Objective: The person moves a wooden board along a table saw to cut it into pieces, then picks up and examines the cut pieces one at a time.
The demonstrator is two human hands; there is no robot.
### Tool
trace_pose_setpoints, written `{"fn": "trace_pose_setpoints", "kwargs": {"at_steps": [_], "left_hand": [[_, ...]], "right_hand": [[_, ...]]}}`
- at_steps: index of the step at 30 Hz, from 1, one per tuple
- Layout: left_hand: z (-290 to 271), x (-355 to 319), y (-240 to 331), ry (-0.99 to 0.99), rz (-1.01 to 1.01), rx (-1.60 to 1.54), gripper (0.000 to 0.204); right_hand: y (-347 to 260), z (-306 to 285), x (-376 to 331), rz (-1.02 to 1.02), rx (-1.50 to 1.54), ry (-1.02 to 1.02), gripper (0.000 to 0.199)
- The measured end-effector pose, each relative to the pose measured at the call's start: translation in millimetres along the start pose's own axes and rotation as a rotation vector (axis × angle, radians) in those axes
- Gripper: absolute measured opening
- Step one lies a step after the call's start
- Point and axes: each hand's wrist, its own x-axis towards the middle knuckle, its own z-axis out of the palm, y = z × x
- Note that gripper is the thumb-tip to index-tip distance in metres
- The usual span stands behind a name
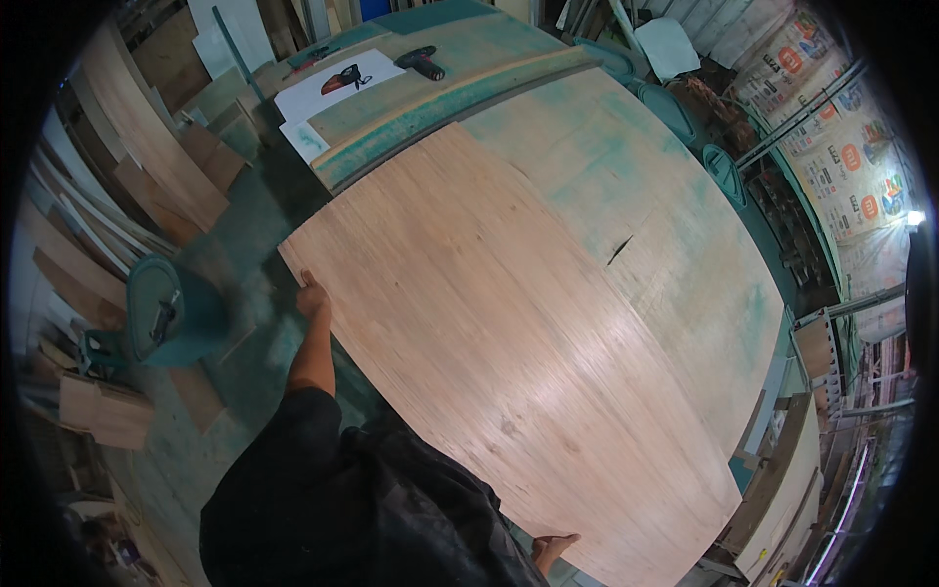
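Plywood sheet (509,333) is held flat on the green-stained table (685,225), gripped at its near edge by the left hand (311,295) with fingers curled on it and by the right hand (553,548), fingers apparently hooked underneath, a positioning step where even, two-handed sliding seems called for next.

Printed banners (849,157) hang along the far right wall, pale with orange, red and multicoloured patches. A white sheet (337,83) bearing a red-and-black picture lies on the far tabletop (489,59).
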Motion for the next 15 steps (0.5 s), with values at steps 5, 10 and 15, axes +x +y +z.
{"fn": "trace_pose_setpoints", "kwargs": {"at_steps": [5,10,15], "left_hand": [[13,2,4,-0.015,-0.037,0.066,0.094],[9,-3,12,-0.046,-0.045,0.024,0.09],[12,-12,16,-0.077,-0.042,0.019,0.09]], "right_hand": [[-11,17,-17,-0.017,0.136,-0.034,0.078],[-28,45,-57,-0.028,0.073,-0.029,0.084],[-30,50,-45,-0.07,0.198,-0.172,0.085]]}}
